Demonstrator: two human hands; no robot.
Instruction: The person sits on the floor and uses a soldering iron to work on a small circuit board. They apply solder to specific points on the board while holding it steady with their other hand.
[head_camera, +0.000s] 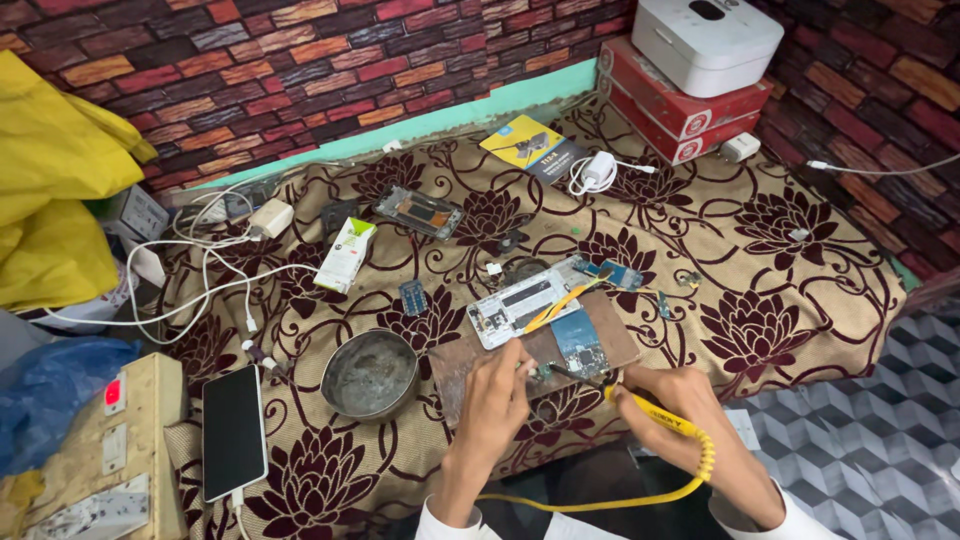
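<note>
1. Head view, looking down: a worktop (800, 300) covered in a brown floral cloth, set against a brick-patterned wall.
2. The right hand (680, 405) is closed around a yellow soldering iron (660, 420), its tip angled onto a small circuit board (578, 345) so the joint can be reached.
3. The left hand (495, 400) pinches something thin beside the tip; what it is cannot be told.
4. The board lies on a brown mat (600, 350), likely to shield the cloth.
5. An opened phone (525, 303) rests just behind, touching the mat.
6. A metal bowl (369, 374) sits left, near a charging black phone (234, 430).
</note>
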